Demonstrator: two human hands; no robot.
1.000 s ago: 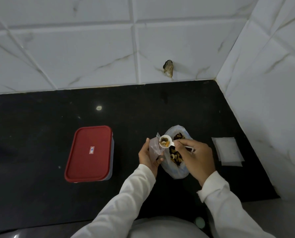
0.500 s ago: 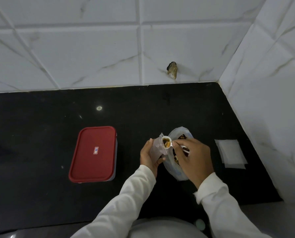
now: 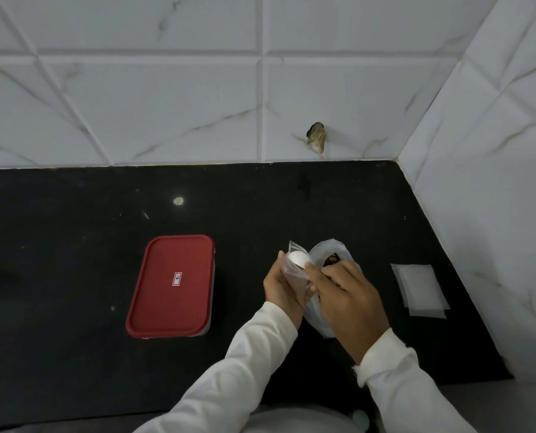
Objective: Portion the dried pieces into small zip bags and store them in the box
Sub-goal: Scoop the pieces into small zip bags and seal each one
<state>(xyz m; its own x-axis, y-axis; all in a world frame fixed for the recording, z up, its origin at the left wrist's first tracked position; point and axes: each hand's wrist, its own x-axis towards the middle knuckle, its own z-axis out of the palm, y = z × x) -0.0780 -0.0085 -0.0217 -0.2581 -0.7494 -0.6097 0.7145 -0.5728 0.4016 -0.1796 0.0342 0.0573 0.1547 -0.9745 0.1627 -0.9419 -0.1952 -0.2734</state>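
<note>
My left hand (image 3: 284, 287) holds a small clear zip bag (image 3: 293, 270) upright above the black counter. My right hand (image 3: 351, 303) grips a white spoon (image 3: 298, 259), which is turned bowl-down over the bag's mouth so only its round back shows. Right behind the hands lies a larger clear plastic bag (image 3: 329, 260) with dark dried pieces showing at its opening. A box with a red lid (image 3: 171, 285), shut, rests on the counter to the left.
A stack of flat empty zip bags (image 3: 419, 289) lies to the right, close to the white tiled side wall (image 3: 494, 198). The tiled back wall has a chipped hole (image 3: 316, 137). The black counter (image 3: 73, 245) stretches to the left.
The spoon held dried pieces bowl-up a second ago; it has since tipped over into the small bag's mouth. Both hands stayed close together.
</note>
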